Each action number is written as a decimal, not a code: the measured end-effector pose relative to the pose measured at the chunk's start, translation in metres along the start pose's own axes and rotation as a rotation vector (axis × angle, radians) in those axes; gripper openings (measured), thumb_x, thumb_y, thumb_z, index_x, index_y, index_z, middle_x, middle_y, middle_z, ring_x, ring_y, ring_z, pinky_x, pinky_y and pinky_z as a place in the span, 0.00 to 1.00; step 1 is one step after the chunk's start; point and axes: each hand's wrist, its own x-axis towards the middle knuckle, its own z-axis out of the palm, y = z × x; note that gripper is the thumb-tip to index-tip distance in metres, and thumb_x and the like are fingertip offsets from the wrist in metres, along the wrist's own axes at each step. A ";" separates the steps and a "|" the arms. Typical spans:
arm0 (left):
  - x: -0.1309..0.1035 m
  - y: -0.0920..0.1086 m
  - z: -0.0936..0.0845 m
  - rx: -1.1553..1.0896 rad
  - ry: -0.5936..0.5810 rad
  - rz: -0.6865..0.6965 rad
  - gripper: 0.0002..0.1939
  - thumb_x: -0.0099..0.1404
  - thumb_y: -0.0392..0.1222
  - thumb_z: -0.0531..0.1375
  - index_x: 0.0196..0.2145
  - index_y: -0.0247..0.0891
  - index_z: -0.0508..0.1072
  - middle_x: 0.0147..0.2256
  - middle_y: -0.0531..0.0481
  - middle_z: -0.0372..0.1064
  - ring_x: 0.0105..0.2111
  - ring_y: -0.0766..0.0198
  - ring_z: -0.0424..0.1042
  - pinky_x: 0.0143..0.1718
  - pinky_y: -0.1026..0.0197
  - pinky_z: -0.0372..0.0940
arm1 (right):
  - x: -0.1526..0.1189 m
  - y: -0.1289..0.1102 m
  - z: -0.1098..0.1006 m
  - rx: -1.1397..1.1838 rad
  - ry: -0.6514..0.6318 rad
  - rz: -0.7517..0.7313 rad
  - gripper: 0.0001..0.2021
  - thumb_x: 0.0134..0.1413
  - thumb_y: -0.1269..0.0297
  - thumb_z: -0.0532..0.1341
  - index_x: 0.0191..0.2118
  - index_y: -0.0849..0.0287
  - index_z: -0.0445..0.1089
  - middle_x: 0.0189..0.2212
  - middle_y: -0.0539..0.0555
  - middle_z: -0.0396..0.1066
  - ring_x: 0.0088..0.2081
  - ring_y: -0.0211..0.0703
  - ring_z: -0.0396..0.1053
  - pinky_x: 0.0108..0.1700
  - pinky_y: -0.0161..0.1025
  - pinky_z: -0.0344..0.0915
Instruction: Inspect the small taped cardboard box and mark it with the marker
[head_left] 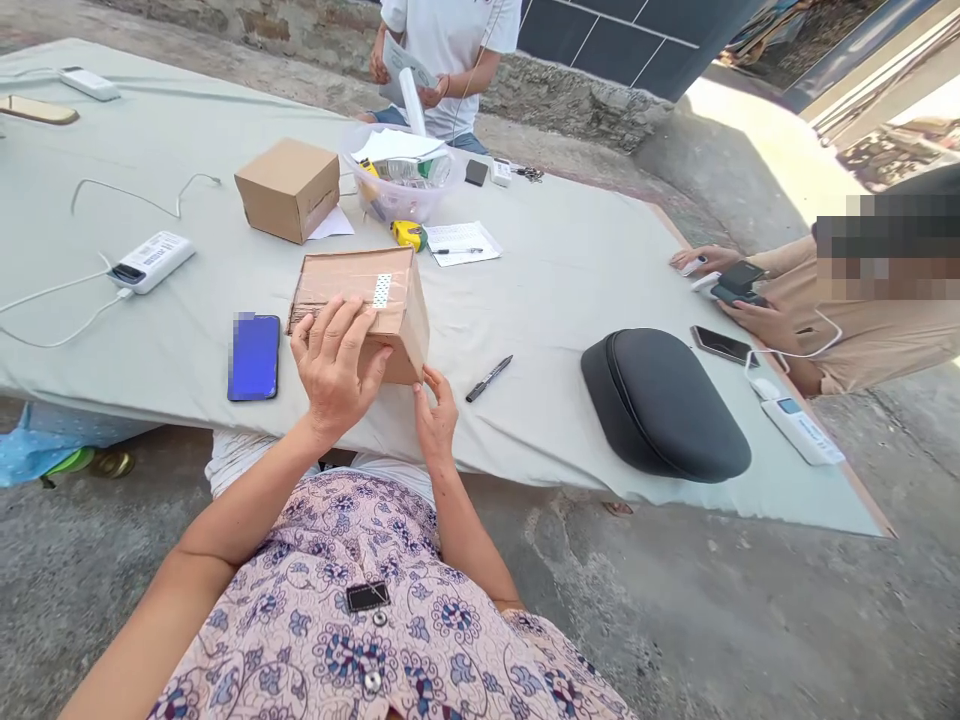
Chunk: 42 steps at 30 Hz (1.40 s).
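A taped cardboard box [401, 315] with a patterned white sticker [382, 290] on top sits before me near the table's close edge. My left hand [337, 360] lies over its near top edge, fingers on the upper face and thumb against the front side. At the lower right corner, the thumb and fingers of my right hand [437, 410] grip the same box. Its underside is hidden. A blue-screened phone [253, 358] rests left of the box, and a black marker pen [489, 379] lies to the right of my right hand.
Behind stand another cardboard box [289, 190] and a plastic basket [405, 205] of odds and ends. A yellow tape measure [407, 234], a notepad [465, 245], a black case [664, 400] and a white power bank [154, 262] share the cloth-covered table [540, 270]. Two people sit across and right.
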 end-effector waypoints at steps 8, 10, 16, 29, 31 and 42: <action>-0.021 -0.018 0.017 -0.396 -0.166 -0.467 0.27 0.70 0.59 0.55 0.58 0.38 0.63 0.56 0.37 0.70 0.57 0.53 0.71 0.56 0.51 0.68 | 0.017 -0.025 -0.039 -0.263 0.230 -0.197 0.17 0.63 0.55 0.60 0.53 0.54 0.70 0.49 0.59 0.67 0.55 0.49 0.67 0.57 0.49 0.69; -0.031 -0.027 0.025 -0.469 -0.227 -0.621 0.27 0.69 0.62 0.55 0.53 0.38 0.64 0.51 0.37 0.72 0.51 0.54 0.74 0.48 0.53 0.71 | 0.018 -0.026 -0.041 -0.335 0.227 -0.239 0.16 0.63 0.54 0.60 0.52 0.53 0.70 0.48 0.59 0.65 0.55 0.49 0.66 0.56 0.49 0.69; -0.038 -0.038 0.031 -0.520 -0.265 -0.735 0.33 0.65 0.66 0.58 0.55 0.38 0.61 0.53 0.36 0.71 0.50 0.53 0.74 0.46 0.53 0.71 | 0.019 -0.021 -0.035 -0.314 0.196 -0.282 0.18 0.62 0.50 0.59 0.51 0.55 0.68 0.48 0.61 0.62 0.56 0.52 0.63 0.60 0.56 0.64; -0.035 -0.020 0.035 -0.097 -0.276 -0.380 0.44 0.61 0.74 0.58 0.62 0.38 0.67 0.62 0.29 0.58 0.63 0.40 0.64 0.54 0.45 0.70 | 0.029 -0.026 -0.022 -0.354 0.245 -0.220 0.29 0.51 0.34 0.64 0.45 0.54 0.64 0.43 0.59 0.66 0.50 0.54 0.63 0.54 0.54 0.66; -0.035 -0.024 0.035 -0.082 -0.277 -0.351 0.45 0.61 0.75 0.56 0.62 0.37 0.67 0.61 0.28 0.59 0.62 0.40 0.64 0.55 0.45 0.69 | 0.028 -0.024 -0.025 -0.344 0.235 -0.245 0.27 0.53 0.35 0.63 0.45 0.54 0.65 0.43 0.58 0.65 0.50 0.53 0.64 0.55 0.54 0.66; -0.039 -0.037 0.037 -0.086 -0.294 -0.284 0.45 0.64 0.76 0.50 0.62 0.35 0.68 0.61 0.26 0.60 0.62 0.39 0.65 0.52 0.46 0.71 | 0.029 -0.002 -0.050 -0.173 0.127 -0.323 0.21 0.68 0.47 0.51 0.48 0.53 0.77 0.42 0.56 0.67 0.49 0.47 0.69 0.55 0.51 0.70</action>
